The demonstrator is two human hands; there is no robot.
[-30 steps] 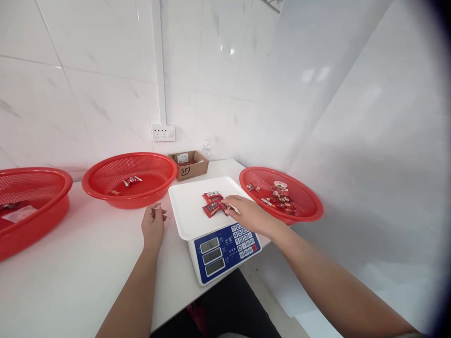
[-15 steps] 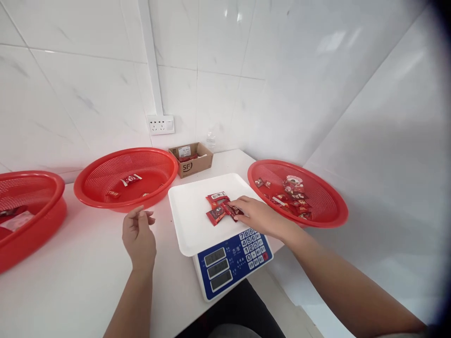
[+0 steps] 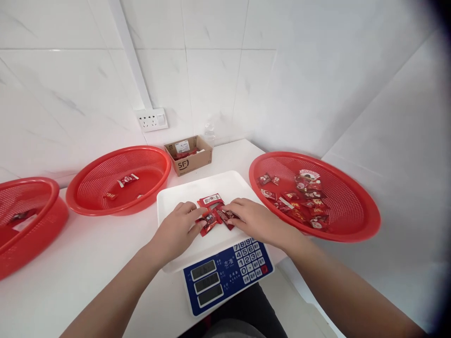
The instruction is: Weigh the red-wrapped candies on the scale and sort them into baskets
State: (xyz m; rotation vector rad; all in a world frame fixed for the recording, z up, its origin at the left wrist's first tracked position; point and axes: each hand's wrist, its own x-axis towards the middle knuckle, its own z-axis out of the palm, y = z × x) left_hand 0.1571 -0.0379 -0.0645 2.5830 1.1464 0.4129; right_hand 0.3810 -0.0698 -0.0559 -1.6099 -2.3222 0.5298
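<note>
A small pile of red snack packets [image 3: 210, 200] lies on the white tray [image 3: 179, 195] of a blue electronic scale [image 3: 225, 270]. My left hand [image 3: 178, 229] reaches onto the tray from the left, its fingers curled and pinching a red packet [image 3: 207, 220]. From the right, my right hand [image 3: 253, 219] rests on the tray with its fingertips closed on another red packet [image 3: 226, 216]. The two hands almost meet over the pile.
A red mesh basket [image 3: 352, 234] at the right holds several red packets. Another red basket [image 3: 105, 209] at the left holds a few packets, and a third [image 3: 52, 188] shows at the far left. A cardboard box [image 3: 188, 162] and a wall socket [image 3: 151, 119] are behind.
My left hand has moved from the bare table onto the scale tray and closed on a packet. My right hand stays at the pile. The view has tilted down and right.
</note>
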